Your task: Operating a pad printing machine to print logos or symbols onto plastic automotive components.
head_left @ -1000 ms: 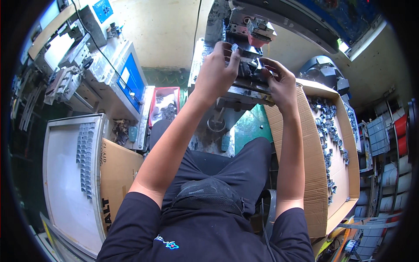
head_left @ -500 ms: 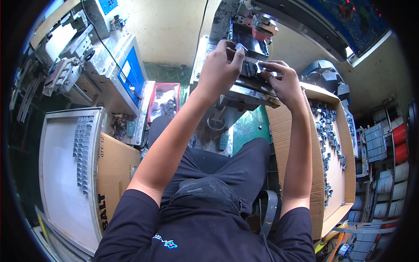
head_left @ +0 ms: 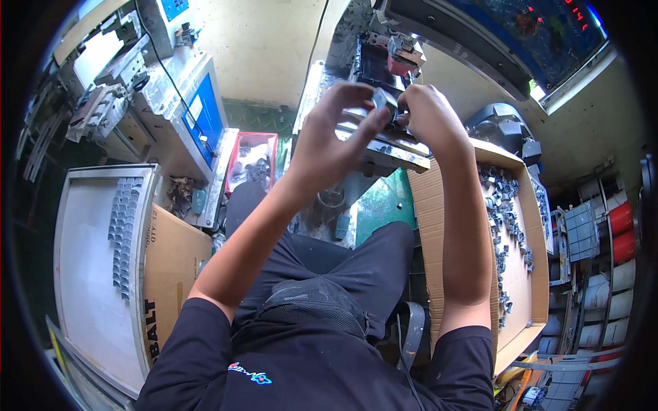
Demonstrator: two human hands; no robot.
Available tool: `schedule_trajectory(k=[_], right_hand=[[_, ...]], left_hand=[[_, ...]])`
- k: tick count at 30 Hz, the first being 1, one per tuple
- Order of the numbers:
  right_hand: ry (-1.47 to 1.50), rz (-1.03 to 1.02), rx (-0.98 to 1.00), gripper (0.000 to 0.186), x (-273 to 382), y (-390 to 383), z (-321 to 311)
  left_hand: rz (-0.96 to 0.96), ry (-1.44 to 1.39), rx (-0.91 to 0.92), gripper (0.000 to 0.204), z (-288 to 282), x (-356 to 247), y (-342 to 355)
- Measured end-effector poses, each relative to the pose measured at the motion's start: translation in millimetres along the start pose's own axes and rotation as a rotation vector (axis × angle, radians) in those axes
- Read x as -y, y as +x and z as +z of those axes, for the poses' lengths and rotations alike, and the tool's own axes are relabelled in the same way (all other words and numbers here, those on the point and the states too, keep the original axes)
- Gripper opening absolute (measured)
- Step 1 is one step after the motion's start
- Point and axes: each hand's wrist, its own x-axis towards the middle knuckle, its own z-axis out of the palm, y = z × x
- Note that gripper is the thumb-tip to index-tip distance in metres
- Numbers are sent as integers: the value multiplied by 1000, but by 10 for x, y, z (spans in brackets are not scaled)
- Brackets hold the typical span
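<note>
Between the thumb and fingers of my left hand (head_left: 327, 137) is a small, pale grey curved piece (head_left: 379, 98), blurred by motion. The hand is raised just left of the machine's fixture (head_left: 393, 109). My right hand (head_left: 433, 118) reaches in over the fixture from the right, its fingers bent and brought together there. Whatever those fingertips grip is hidden or too small to make out. Behind both hands, a reddish-pink pad (head_left: 399, 66) hangs from a metal block on the machine.
Right of me, an open cardboard box (head_left: 428, 226) holds many small grey parts. A framed white tray (head_left: 89, 253) at left carries stacked rows of curved grey pieces. A red-rimmed bin (head_left: 275, 147) stands near the machine, and a control panel (head_left: 541, 41) juts out overhead.
My left hand has drawn back toward me with the small piece in it. The right hand has moved left and inward, turning its back upward over the fixture.
</note>
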Motion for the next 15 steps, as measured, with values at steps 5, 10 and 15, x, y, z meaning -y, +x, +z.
schedule_trajectory(k=[5,10,15], right_hand=[[38,-30,-5,23,-5,22,-46],[173,19,-47,26,-36,-99,13],[517,74,-246,35,-160,-414,302]], left_hand=[[-150,-332,263,41,-314,-530,-620],[-337,-384,323,44,-578,-705,-990],[-345,-383,424,47,-734,-723,-1145]])
